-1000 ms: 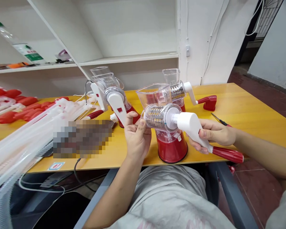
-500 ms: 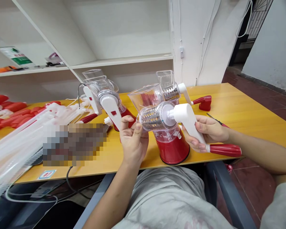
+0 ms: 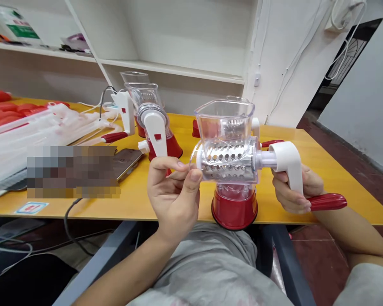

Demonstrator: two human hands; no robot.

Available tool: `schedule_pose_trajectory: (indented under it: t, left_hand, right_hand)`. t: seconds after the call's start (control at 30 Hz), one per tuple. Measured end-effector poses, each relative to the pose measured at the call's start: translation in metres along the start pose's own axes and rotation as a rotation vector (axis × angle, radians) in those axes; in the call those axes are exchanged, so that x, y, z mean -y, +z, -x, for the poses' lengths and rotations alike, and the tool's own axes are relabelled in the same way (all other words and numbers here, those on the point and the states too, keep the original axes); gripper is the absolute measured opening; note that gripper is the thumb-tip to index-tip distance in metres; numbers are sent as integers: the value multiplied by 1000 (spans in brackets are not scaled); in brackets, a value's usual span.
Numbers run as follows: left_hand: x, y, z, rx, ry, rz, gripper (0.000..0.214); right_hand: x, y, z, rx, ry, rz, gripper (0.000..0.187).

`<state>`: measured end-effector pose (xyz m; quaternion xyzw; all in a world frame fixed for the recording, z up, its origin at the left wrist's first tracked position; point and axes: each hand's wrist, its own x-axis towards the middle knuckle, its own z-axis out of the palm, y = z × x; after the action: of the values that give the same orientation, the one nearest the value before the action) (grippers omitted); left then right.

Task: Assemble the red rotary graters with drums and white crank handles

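Note:
Right in front of me stands a rotary drum grater with a red base (image 3: 234,208), a clear hopper (image 3: 225,125) and a perforated metal drum (image 3: 227,161) lying sideways. My left hand (image 3: 177,199) pinches the left end of the clear drum housing between thumb and fingers. The white crank handle (image 3: 294,170) with its red grip (image 3: 328,202) is in my right hand (image 3: 295,191), fingers wrapped around the white arm from behind. A pale shaft (image 3: 266,160) runs from the crank to the drum's right end.
Another grater (image 3: 156,127) stands to the left, with one more behind it; a third is partly hidden behind mine. Clear plastic bags (image 3: 57,127) and red parts (image 3: 9,112) cover the table's left side. A dark flat device (image 3: 129,161) lies nearby, partly pixelated. White shelves (image 3: 178,70) rise behind.
The grater has been turned, so the drum now shows side-on and the crank points right. My right hand has moved right with the crank. The view has shifted too.

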<state>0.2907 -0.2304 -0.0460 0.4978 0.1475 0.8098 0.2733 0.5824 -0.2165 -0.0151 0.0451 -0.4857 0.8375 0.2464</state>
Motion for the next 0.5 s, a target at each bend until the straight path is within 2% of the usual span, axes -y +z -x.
schedule_pose_trajectory:
  t: [0.13, 0.3, 0.5]
  left_hand:
    - [-4, -1, 3, -20, 29, -43, 35]
    - [-8, 1, 5, -31, 62, -74, 30]
    - [-15, 10, 5, -41, 111, -114, 32]
  right_hand:
    - [4, -3, 2, -51, 63, -34, 26]
    - [9, -7, 3, 85, 37, -57, 13]
    - [8, -9, 4, 88, 51, -91, 12]
